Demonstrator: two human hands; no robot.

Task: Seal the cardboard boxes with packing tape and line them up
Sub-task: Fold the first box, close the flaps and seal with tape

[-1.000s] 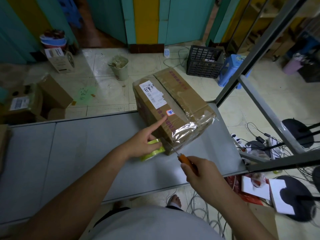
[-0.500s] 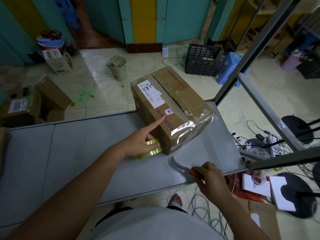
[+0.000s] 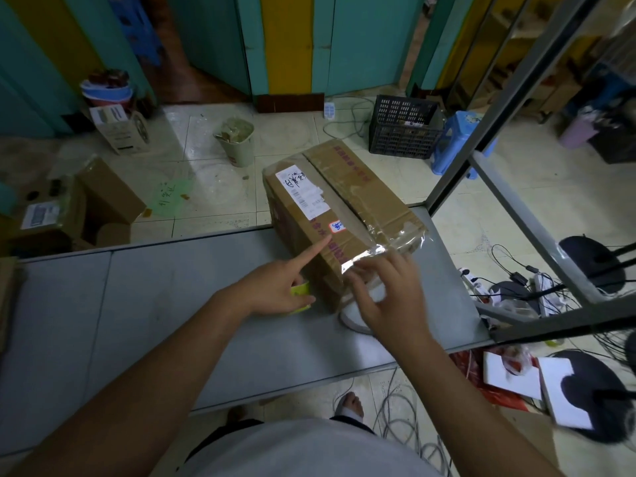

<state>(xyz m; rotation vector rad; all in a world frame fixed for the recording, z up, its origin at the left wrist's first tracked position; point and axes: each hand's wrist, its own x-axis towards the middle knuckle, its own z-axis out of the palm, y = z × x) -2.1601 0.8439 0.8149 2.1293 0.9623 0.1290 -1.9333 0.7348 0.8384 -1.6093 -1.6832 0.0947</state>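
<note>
A brown cardboard box [image 3: 358, 187] with a white label lies at an angle on the grey table [image 3: 165, 325]. Clear tape runs along its top seam and hangs shiny over the near end. My left hand [image 3: 275, 287] grips a yellow-green tape roll [image 3: 300, 291] beside the box's near corner, and its straight index finger presses the box's top edge. My right hand [image 3: 385, 297] has its fingers spread and touches the loose tape on the near end of the box. It holds nothing. A pale curved thing [image 3: 351, 323] lies on the table, partly hidden under that hand.
The table's right end meets a grey metal frame [image 3: 457, 173]. On the floor beyond stand a bin [image 3: 237, 139], a black crate [image 3: 402, 132], a blue stool [image 3: 454, 139] and open cardboard boxes [image 3: 103, 201] at left. Cables and white sheets lie at lower right.
My right hand held an orange-handled knife at the tape, drew it back to the table edge, and now it is at the box's near end without the knife. My left hand stayed put.
</note>
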